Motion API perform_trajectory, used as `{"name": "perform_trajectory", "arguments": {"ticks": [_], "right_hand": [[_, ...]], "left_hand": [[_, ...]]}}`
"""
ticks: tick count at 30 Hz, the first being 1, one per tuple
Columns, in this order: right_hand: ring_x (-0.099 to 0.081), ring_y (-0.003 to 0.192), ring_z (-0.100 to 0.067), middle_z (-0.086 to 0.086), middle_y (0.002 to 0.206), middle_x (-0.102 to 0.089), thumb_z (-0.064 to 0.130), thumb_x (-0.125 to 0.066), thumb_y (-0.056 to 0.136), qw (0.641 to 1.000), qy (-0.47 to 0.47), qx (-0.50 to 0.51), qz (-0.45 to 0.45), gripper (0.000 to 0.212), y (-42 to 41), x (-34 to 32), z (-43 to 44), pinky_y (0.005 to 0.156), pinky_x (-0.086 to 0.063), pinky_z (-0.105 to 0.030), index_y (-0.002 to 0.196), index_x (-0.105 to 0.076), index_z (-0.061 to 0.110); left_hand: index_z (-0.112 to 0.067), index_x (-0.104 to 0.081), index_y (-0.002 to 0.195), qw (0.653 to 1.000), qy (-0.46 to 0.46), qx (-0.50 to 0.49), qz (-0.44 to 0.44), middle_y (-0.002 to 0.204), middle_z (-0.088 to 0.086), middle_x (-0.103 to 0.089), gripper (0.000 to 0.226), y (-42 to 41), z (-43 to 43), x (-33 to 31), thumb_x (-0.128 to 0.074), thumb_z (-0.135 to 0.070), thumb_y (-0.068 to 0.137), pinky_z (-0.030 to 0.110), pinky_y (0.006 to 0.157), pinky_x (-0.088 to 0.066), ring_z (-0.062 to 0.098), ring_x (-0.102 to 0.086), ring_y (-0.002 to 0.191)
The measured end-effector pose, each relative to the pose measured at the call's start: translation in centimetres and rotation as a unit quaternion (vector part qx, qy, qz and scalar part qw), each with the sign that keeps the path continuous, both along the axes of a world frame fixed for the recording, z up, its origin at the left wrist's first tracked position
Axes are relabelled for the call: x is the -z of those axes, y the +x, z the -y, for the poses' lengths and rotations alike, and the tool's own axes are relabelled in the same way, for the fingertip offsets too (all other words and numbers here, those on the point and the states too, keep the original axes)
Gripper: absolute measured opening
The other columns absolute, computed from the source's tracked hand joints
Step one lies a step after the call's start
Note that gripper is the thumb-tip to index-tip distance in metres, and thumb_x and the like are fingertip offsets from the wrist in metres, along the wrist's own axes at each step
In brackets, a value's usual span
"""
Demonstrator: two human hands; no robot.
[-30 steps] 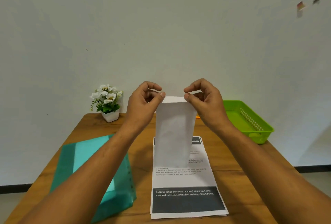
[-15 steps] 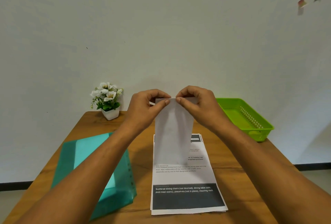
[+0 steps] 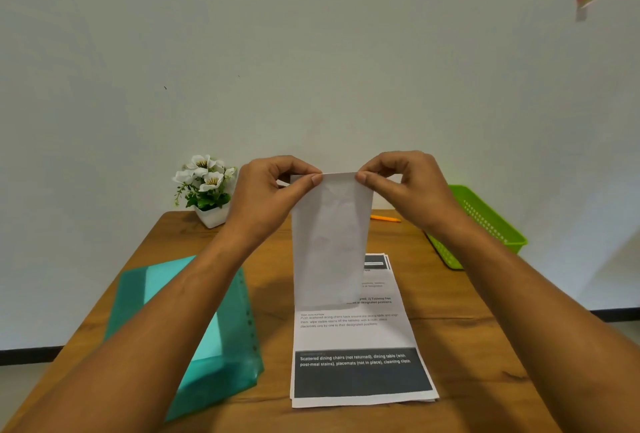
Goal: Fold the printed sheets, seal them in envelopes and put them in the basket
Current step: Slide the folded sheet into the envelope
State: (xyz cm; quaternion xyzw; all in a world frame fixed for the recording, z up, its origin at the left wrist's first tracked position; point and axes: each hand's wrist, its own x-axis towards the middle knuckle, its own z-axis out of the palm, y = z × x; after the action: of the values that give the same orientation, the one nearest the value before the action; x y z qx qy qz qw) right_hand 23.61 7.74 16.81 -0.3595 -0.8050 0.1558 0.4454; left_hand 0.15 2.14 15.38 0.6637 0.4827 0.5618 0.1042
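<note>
A white envelope [image 3: 329, 242] hangs upright above the middle of the table, long side vertical. My left hand [image 3: 266, 197] pinches its top left corner and my right hand [image 3: 405, 186] pinches its top right corner, thumbs on the near face. Below it a stack of printed sheets [image 3: 360, 363] lies flat on the wooden table [image 3: 467, 346], with a dark banner of white text near the front edge. The green basket [image 3: 491, 221] stands at the far right of the table, partly hidden by my right wrist.
A teal plastic folder [image 3: 207, 339] lies on the left half of the table under my left forearm. A small pot of white flowers [image 3: 206, 186] stands at the back left by the wall. An orange pen [image 3: 384, 218] lies at the back behind the envelope.
Half a second ago both thumbs met at the middle of the envelope's top edge; they have slid apart to its corners. The envelope stays upright in the same place.
</note>
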Motion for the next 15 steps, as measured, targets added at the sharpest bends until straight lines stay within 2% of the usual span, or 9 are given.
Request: {"name": "perform_trajectory", "arguments": {"ticks": [2, 6, 9, 12, 15], "right_hand": [[-0.072, 0.084, -0.006, 0.011, 0.083, -0.078, 0.023, -0.079, 0.091, 0.999, -0.018, -0.010, -0.036, 0.005, 0.5, -0.5, -0.2, 0.080, -0.057, -0.025, 0.088, -0.081, 0.019], [-0.076, 0.086, -0.021, -0.003, 0.086, -0.079, 0.013, -0.080, 0.090, 0.988, -0.070, -0.058, -0.125, 0.005, 0.9, -1.0, -0.5, 0.084, -0.062, -0.037, 0.090, -0.080, 0.007], [-0.076, 0.090, -0.023, -0.005, 0.090, -0.080, 0.011, -0.077, 0.093, 0.984, -0.082, -0.071, -0.142, 0.006, 1.0, -1.1, -0.7, 0.087, -0.062, -0.038, 0.094, -0.080, 0.007], [-0.075, 0.093, -0.021, -0.005, 0.093, -0.080, 0.009, -0.073, 0.095, 0.981, -0.082, -0.079, -0.159, 0.007, 0.8, -0.9, -0.9, 0.089, -0.061, -0.039, 0.098, -0.079, 0.007], [-0.070, 0.091, -0.022, -0.009, 0.097, -0.074, 0.007, -0.074, 0.093, 0.971, -0.138, -0.115, -0.156, 0.018, 0.8, 0.4, -1.5, 0.091, -0.057, -0.040, 0.111, -0.074, 0.011]], "left_hand": [[-0.022, -0.081, 0.093, 1.000, -0.004, 0.009, 0.018, 0.088, -0.013, -0.077, 0.004, 0.1, -0.2, -0.1, -0.078, -0.023, 0.090, 0.021, 0.070, -0.056, 0.009, -0.070, 0.087], [-0.020, -0.081, 0.090, 0.998, -0.012, 0.026, 0.060, 0.087, -0.008, -0.077, 0.004, 0.5, -0.5, -0.1, -0.080, -0.024, 0.088, 0.039, 0.077, -0.061, 0.014, -0.069, 0.084], [-0.019, -0.077, 0.080, 0.996, -0.015, 0.015, 0.084, 0.080, -0.005, -0.075, 0.014, 0.5, -0.6, 0.3, -0.084, -0.031, 0.084, 0.047, 0.071, -0.061, 0.023, -0.068, 0.079], [-0.017, -0.070, 0.071, 0.993, -0.025, 0.000, 0.119, 0.074, 0.001, -0.073, 0.025, 0.7, -0.7, 0.9, -0.086, -0.034, 0.081, 0.043, 0.060, -0.057, 0.023, -0.065, 0.069], [-0.016, -0.067, 0.069, 0.980, -0.050, -0.006, 0.191, 0.069, 0.001, -0.071, 0.025, 1.5, -0.5, 2.3, -0.084, -0.027, 0.084, 0.026, 0.052, -0.052, 0.014, -0.065, 0.063]]}}
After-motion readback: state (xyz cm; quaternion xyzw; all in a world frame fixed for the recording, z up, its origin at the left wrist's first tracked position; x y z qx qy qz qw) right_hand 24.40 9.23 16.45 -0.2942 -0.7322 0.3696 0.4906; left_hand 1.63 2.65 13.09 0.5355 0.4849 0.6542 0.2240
